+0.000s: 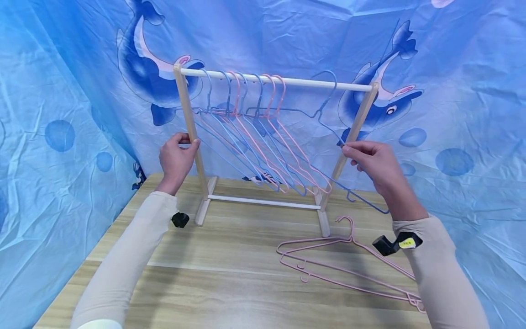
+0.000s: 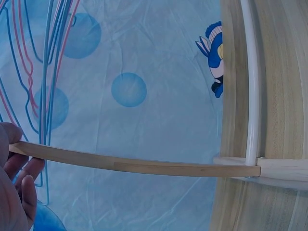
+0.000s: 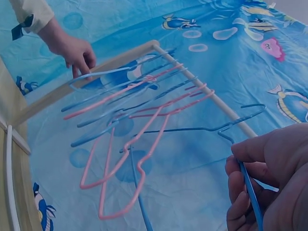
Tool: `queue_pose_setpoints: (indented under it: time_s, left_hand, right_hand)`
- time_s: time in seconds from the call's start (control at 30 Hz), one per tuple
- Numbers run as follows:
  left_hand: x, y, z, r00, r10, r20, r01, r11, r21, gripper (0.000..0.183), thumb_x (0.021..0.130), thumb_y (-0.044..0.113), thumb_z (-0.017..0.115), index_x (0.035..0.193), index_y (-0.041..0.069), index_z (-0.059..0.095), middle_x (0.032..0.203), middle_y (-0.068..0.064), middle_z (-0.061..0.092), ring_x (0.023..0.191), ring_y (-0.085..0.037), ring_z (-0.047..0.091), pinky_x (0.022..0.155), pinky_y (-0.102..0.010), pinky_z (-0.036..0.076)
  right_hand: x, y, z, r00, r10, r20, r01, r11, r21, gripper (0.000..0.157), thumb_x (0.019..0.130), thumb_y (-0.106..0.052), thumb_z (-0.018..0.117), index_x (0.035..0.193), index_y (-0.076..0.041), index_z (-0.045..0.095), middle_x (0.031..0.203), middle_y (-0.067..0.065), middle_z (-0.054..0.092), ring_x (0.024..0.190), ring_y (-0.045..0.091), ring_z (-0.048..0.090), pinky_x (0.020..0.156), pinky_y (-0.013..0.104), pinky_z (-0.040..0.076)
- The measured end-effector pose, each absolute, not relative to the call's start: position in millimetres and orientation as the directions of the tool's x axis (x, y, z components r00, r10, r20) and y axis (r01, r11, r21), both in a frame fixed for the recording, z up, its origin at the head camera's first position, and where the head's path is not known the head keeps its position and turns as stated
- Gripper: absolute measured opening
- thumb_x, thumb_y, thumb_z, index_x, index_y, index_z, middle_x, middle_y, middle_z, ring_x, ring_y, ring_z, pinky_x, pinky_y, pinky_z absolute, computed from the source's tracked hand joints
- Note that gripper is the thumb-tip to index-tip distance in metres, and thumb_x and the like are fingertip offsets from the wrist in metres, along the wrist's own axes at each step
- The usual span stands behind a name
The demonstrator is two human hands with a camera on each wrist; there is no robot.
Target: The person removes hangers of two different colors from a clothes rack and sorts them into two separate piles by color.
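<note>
My left hand [image 1: 176,159] grips the wooden left post [image 1: 186,103] of a small garment rack, thumb in front; the left wrist view shows this hand [image 2: 21,185] around the post [image 2: 120,163]. With thumb and fingertips, my right hand [image 1: 373,163] pinches the right shoulder of a blue hanger [image 1: 324,106]. That hanger's hook arches over the white top bar [image 1: 300,82] near its right end, and its body slants down to the right. Several other blue and pink hangers [image 1: 283,132] hang bunched on the bar's left and middle. In the right wrist view, blue wire [image 3: 251,195] runs between my fingers.
Pink hangers [image 1: 352,228] lie overlapping on the wooden table [image 1: 230,274], right of the rack and partly under my right forearm. A lower white bar [image 1: 263,202] joins the rack's feet. Blue cloth [image 1: 61,192] with dolphin pictures surrounds the table.
</note>
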State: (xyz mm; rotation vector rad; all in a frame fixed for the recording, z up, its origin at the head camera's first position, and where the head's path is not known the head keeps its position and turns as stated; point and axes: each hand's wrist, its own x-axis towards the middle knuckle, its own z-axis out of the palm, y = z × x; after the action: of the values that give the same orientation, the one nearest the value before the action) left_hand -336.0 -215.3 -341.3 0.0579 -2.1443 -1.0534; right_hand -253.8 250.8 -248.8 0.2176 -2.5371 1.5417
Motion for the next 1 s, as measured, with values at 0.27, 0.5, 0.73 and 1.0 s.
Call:
queue_pose_setpoints:
  time_s: [0.27,0.5,0.73,1.0]
  left_hand:
    - [-337.3,-216.3,-341.4,-0.721,-0.339,0.605,0.269,0.667,0.694,0.030,0.098,0.032,0.071,0.112,0.005,0.073,0.104,-0.015,0.076,0.085,-0.032,0.072,0.066,-0.038,0.050]
    - [-339.0,-215.4,-340.1,-0.718,-0.347,0.603,0.263,0.668,0.697,0.030,0.097,0.031,0.071,0.111,0.005,0.074,0.103,-0.015,0.076,0.087,-0.032,0.072,0.068,-0.038,0.049]
    - [-336.5,-215.7,-338.6,-0.718,-0.352,0.600,0.253,0.671,0.697,0.031,0.097,0.032,0.071,0.111,0.005,0.074,0.103,-0.015,0.076,0.088,-0.032,0.072,0.068,-0.036,0.049]
    - [-332.5,-214.9,-337.6,-0.725,-0.342,0.597,0.257,0.670,0.696,0.032,0.097,0.032,0.071,0.112,0.004,0.073,0.105,-0.015,0.076,0.088,-0.031,0.073,0.067,-0.035,0.050]
  right_hand:
    - [-237.0,270.5,-258.6,-0.972,0.005,0.237,-0.200,0.515,-0.833,0.044,0.099,-0.039,0.067,0.128,-0.006,0.069,0.095,-0.016,0.065,0.087,0.011,0.056,0.071,0.020,0.049]
    - [-228.9,282.8,-276.3,-0.949,0.048,0.312,-0.231,0.569,-0.789,0.043,0.098,-0.032,0.071,0.128,-0.002,0.069,0.086,-0.017,0.065,0.081,0.008,0.057,0.063,0.019,0.047]
    - [-220.9,289.1,-291.2,-0.915,0.052,0.400,-0.291,0.599,-0.746,0.037,0.097,-0.025,0.073,0.124,0.001,0.072,0.081,-0.018,0.065,0.072,0.008,0.054,0.054,0.021,0.043]
    - [-210.6,294.4,-305.7,-0.881,0.044,0.471,-0.320,0.677,-0.663,0.030,0.097,-0.025,0.072,0.118,-0.003,0.076,0.080,-0.020,0.066,0.069,0.005,0.058,0.051,0.021,0.044]
